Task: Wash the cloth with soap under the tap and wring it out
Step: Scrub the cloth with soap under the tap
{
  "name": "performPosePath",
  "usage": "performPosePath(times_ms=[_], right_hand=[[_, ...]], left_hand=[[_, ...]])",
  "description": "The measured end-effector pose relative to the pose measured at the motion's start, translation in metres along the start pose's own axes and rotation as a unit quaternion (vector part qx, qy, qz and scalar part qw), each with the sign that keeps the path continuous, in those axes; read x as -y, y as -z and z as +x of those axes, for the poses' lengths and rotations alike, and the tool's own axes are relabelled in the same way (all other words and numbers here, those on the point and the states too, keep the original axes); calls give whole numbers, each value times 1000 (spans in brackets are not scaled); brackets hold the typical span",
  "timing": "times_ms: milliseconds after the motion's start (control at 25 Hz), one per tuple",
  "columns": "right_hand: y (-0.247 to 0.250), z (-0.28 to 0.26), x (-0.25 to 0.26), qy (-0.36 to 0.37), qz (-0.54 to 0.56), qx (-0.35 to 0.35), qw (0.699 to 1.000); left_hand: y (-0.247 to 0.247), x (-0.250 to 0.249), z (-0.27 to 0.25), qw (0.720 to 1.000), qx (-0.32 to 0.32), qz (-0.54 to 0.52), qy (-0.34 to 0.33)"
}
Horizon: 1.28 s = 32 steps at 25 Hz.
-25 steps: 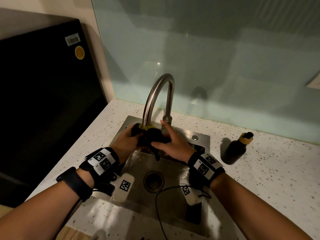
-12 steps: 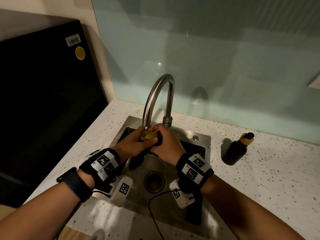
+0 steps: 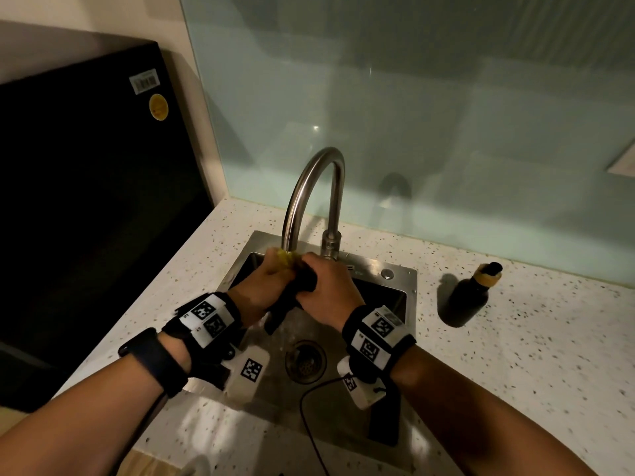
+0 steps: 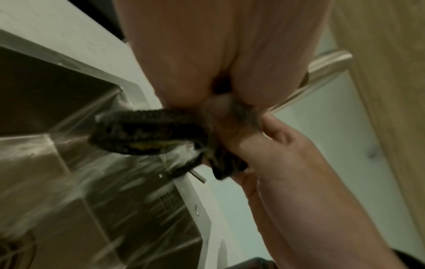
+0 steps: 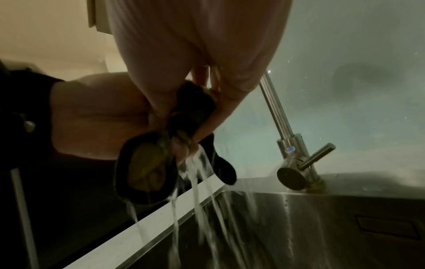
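You are squeezing the cloth (image 3: 298, 282) directly under the tap (image 3: 311, 197), over the sink (image 3: 388, 290); your left hand (image 3: 264, 286) and right hand (image 3: 330, 290) are both clenching it while water is streaming off. Next, probably twisting harder in opposite directions.

wet cloth (image 4: 147, 134) between both hands

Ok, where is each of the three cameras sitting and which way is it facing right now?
Head: worn on the head, facing forward and down at the sink and tap; both forearms, left hand and right hand show.
Left wrist: under the left palm, looking along it at the cloth.
Right wrist: under the right palm, facing the tap's base; the left hand shows.
All three share the wet cloth.
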State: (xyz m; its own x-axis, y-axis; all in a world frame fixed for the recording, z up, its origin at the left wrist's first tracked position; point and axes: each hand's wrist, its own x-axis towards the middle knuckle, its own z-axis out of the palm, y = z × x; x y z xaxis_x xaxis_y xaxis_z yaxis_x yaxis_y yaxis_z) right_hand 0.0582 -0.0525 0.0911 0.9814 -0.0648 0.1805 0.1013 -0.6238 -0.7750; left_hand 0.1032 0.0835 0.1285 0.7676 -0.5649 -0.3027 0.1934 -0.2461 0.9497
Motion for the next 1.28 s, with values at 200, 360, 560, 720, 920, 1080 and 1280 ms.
performPosePath(times_ms=[200, 360, 560, 720, 920, 1080, 1280], right_hand=[[7, 0, 1, 31, -7, -37, 999], [9, -2, -2, 14, 21, 20, 999], [9, 4, -10, -199, 307, 79, 927], [9, 5, -6, -160, 215, 31, 963], [11, 6, -8, -106, 121, -32, 986], [2, -1, 0, -40, 77, -48, 995], [2, -3, -10, -49, 49, 32, 997]], left_hand=[[10, -2, -7, 993, 58, -21, 103], [11, -4, -3, 993, 15, -112, 32], [5, 2, -1, 995, 22, -95, -30], [0, 10, 1, 999, 40, 18, -21], [6, 16, 1, 998, 21, -17, 56], [11, 15, 3, 989, 43, -80, 114], [13, 13, 6, 984, -6, -167, 63]])
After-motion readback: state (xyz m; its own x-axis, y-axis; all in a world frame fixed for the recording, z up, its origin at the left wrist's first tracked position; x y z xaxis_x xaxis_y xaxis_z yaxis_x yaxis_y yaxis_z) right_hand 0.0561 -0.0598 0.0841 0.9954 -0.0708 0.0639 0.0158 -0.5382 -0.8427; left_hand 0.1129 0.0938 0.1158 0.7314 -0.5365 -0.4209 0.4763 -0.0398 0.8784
